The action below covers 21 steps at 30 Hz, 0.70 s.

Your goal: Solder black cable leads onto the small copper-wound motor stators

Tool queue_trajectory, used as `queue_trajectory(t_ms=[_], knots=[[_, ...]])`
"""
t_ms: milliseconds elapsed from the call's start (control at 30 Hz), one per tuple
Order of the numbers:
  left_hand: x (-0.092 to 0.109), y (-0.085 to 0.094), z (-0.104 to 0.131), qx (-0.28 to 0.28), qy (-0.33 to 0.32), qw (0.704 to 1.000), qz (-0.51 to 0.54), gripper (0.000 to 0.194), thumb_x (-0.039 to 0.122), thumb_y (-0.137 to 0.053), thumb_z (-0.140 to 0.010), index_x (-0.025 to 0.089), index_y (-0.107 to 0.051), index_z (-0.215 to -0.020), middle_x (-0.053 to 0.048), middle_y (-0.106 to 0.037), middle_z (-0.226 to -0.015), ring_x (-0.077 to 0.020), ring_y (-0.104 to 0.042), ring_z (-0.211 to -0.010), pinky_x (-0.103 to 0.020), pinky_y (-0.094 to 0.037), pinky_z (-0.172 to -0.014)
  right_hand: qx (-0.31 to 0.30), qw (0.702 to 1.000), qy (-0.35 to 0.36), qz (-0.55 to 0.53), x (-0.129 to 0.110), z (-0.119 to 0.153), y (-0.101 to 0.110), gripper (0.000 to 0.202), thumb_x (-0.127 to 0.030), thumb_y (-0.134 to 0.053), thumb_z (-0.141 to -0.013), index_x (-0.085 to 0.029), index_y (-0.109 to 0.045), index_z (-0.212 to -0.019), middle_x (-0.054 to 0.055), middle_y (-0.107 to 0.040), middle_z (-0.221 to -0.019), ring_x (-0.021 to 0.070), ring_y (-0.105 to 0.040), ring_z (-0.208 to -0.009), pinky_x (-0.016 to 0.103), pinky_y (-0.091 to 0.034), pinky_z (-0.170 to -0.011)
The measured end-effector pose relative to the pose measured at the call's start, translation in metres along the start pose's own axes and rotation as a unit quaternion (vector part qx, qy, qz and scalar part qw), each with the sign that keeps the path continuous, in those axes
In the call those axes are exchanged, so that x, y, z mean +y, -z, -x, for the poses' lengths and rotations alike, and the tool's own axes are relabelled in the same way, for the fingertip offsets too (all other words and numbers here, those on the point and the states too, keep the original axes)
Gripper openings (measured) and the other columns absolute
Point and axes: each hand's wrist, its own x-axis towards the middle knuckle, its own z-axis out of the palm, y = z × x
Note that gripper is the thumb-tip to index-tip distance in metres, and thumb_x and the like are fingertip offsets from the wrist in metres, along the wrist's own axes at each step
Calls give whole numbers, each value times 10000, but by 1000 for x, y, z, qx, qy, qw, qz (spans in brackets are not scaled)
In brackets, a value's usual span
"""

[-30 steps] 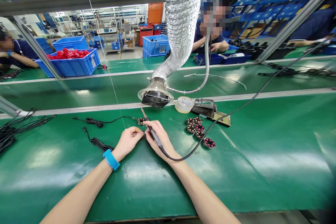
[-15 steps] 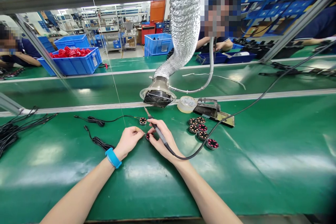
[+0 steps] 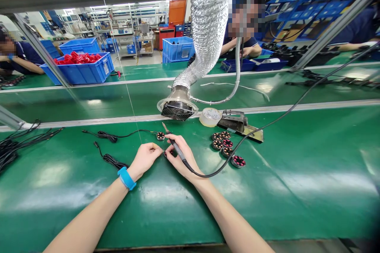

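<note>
White cord [image 3: 257, 89] slid left — right hand [image 3: 189, 157] holds iron [image 3: 178, 151]

Your green surface [image 3: 267, 205] held black cables [image 3: 110, 137] left of your left grip [image 3: 145, 159], and round coils [image 3: 217, 144], tape [image 3: 210, 119] and a stand [image 3: 245, 129] right of your right grip [image 3: 181, 159].

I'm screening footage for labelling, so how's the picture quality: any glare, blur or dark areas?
Head view: whitish glare patches on the green bench; bright highlights on the foil duct; both right-hand corners darken to black; the iron reads clearly, but detail between the left hand and right hand is too small to make out.
</note>
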Motion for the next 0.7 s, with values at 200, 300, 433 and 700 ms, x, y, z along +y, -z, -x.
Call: queue_trajectory(t_ms=[200, 300, 433, 700], knots=[[1, 1, 1, -19, -13, 1000, -10, 199, 351, -640, -766, 157, -684, -748, -41, -709, -796, -184, -621, -774, -285, -460, -742, 24, 1000, -7, 5, -3, -2, 2, 531, -63, -565, -767, -264, -585, -1258, 28, -578, -1066, 114, -665, -782, 250, -565, -753], [1, 0, 1, -23, -12, 1000, -10, 198, 353, -643, -757, 159, -679, -738, -49, -714, -799, -190, -630, -779, -293, -470, -754, 64, 998, -21, 1, -9, -3, 6, 424, -131, -589, -822, -242, -614, -1231, 36, -627, -1058, 116, -660, -740, 265, -569, -752], [-1, -2, 1, -17, -14, 1000, -22, 202, 358, -661, -752, 157, -684, -759, -63, -726, -806, -198, -644, -775, -303, -476, -751, 155, 986, -49, 24, -20, -4, 13, 160, -300, -580, -933, -213, -696, -1000, 29, -713, -904, 149, -665, -732, 267, -548, -700], [-4, -3, 1, -7, -18, 999, -49, 251, 395, -656, -785, 148, -699, -782, -74, -728, -810, -201, -638, -755, -297, -463, -707, 253, 965, 37, 60, -25, 5, 17, 313, -279, -513, -957, -202, -617, -672, -7, -663, -603, 144, -640, -551, 242, -503, -554]])
